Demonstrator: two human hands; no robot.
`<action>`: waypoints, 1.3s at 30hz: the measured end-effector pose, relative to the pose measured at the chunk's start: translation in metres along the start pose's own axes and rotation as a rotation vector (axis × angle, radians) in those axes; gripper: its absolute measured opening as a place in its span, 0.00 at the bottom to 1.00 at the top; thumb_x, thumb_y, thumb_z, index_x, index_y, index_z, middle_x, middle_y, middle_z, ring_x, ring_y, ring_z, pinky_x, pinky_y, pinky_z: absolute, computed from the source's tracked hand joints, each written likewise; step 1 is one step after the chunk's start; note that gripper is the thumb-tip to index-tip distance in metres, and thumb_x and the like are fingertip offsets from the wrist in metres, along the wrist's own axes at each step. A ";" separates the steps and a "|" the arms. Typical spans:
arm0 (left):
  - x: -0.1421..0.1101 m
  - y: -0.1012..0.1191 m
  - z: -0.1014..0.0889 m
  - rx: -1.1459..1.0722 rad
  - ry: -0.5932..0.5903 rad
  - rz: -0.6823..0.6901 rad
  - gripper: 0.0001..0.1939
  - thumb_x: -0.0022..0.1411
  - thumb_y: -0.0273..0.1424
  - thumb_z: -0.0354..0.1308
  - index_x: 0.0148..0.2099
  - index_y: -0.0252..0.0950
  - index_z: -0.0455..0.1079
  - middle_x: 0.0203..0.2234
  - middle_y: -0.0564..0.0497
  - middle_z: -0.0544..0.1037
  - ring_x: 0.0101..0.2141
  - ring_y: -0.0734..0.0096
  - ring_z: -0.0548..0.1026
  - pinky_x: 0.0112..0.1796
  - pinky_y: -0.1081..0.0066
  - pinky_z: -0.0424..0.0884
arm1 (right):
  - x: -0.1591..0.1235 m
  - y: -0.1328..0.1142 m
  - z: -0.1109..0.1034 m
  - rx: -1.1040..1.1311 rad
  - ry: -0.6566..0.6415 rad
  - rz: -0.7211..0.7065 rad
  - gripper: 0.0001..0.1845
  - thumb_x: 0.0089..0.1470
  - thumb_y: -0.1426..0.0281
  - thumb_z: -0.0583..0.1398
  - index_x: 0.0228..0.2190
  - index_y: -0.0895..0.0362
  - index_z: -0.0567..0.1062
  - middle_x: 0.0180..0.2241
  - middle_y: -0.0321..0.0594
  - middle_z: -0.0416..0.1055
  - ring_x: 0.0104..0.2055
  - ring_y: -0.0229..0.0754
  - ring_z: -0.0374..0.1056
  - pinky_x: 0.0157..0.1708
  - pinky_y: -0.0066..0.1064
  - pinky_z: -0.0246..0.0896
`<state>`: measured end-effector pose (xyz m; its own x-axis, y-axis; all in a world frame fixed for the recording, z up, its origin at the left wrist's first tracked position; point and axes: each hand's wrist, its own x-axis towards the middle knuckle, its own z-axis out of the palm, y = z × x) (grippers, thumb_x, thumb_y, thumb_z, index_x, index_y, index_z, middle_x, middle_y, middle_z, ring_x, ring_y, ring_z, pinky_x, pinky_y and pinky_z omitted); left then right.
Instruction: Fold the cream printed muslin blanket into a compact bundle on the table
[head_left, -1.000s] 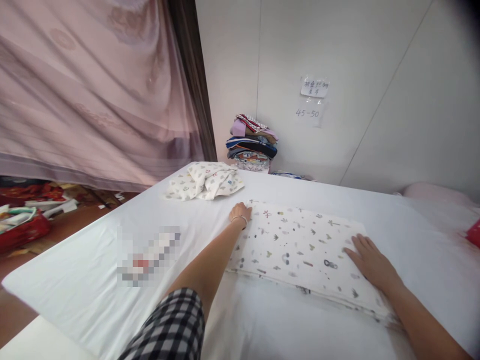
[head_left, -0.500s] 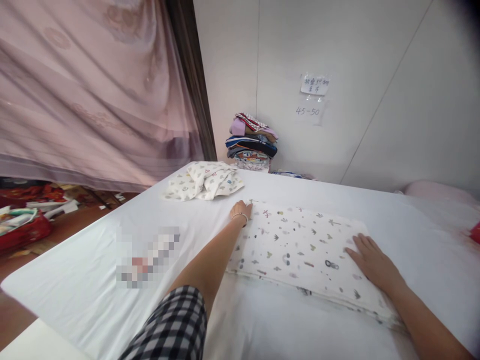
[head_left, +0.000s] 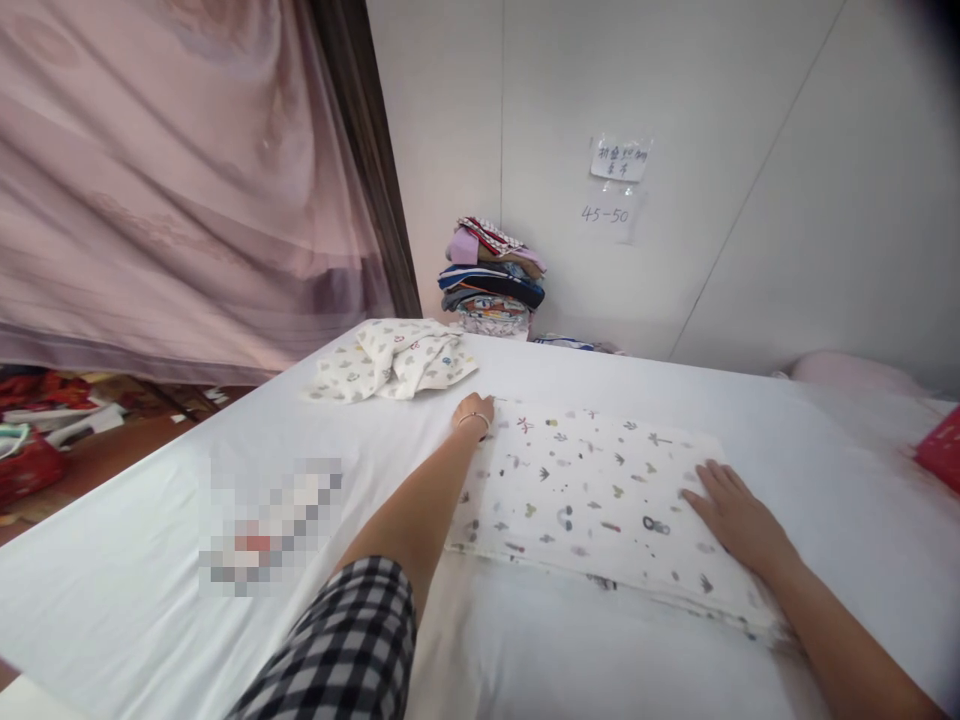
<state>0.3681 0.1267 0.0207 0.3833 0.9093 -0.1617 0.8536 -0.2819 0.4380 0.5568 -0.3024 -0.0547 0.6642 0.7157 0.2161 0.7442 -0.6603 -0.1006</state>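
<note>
A white cloth (head_left: 577,500) printed with small plants, rainbows and other little figures lies folded in a flat rectangle on the white-covered table (head_left: 600,660). At its far left corner, my left hand (head_left: 472,412) is closed, with the fingers curled on the corner; the fingertips are partly hidden. My right hand (head_left: 739,515) rests flat on the cloth's right side, fingers stretched out. The layers show along the near edge, which is slightly uneven. Beyond my left hand sits a crumpled white cloth (head_left: 397,360) with a small grey print.
A blurred-out item (head_left: 274,525) lies on the table at left. Behind the far edge rises a stack of folded fabrics (head_left: 491,280) against the wall. A pink curtain (head_left: 172,180) hangs at left, and a red object (head_left: 941,448) shows at the right edge.
The view has turned slightly right, so everything sits a little further left. My left hand's fingers look more curled at the corner. My right hand stays flat on the cloth.
</note>
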 end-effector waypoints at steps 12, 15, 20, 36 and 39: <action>0.004 0.006 0.002 0.088 0.053 0.070 0.21 0.61 0.43 0.45 0.47 0.35 0.67 0.45 0.36 0.73 0.46 0.55 0.71 0.43 0.61 0.66 | 0.000 -0.012 -0.011 -0.055 -0.034 0.047 0.35 0.56 0.52 0.42 0.58 0.59 0.56 0.61 0.44 0.48 0.64 0.49 0.39 0.58 0.43 0.48; -0.001 0.005 -0.007 0.092 0.064 0.117 0.24 0.62 0.45 0.41 0.50 0.34 0.65 0.47 0.36 0.71 0.46 0.54 0.71 0.43 0.61 0.67 | 0.000 -0.014 -0.013 -0.038 -0.033 0.055 0.34 0.56 0.51 0.42 0.58 0.58 0.57 0.61 0.44 0.48 0.64 0.49 0.39 0.58 0.43 0.47; -0.045 -0.003 -0.011 0.118 0.057 0.402 0.29 0.61 0.46 0.43 0.60 0.37 0.54 0.60 0.45 0.57 0.58 0.64 0.55 0.56 0.66 0.53 | 0.003 -0.017 -0.018 0.001 -0.047 0.067 0.35 0.56 0.51 0.43 0.58 0.58 0.57 0.62 0.44 0.47 0.64 0.49 0.39 0.58 0.43 0.46; -0.093 -0.038 0.016 0.392 -0.082 0.764 0.42 0.57 0.55 0.34 0.64 0.32 0.46 0.64 0.47 0.43 0.62 0.59 0.39 0.59 0.56 0.39 | 0.004 -0.017 -0.081 0.778 0.012 0.500 0.32 0.56 0.51 0.48 0.57 0.52 0.57 0.62 0.38 0.47 0.63 0.44 0.43 0.60 0.39 0.41; -0.093 -0.037 0.016 0.399 -0.086 0.765 0.42 0.57 0.55 0.33 0.64 0.31 0.46 0.64 0.46 0.43 0.62 0.58 0.40 0.59 0.55 0.40 | -0.014 -0.004 -0.099 1.010 0.135 0.706 0.28 0.57 0.56 0.49 0.56 0.54 0.59 0.59 0.42 0.53 0.59 0.43 0.52 0.55 0.36 0.54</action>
<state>0.3066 0.0472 0.0056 0.9144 0.4042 -0.0221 0.4040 -0.9077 0.1136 0.5376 -0.3328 0.0388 0.9737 0.2059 -0.0977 -0.0130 -0.3778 -0.9258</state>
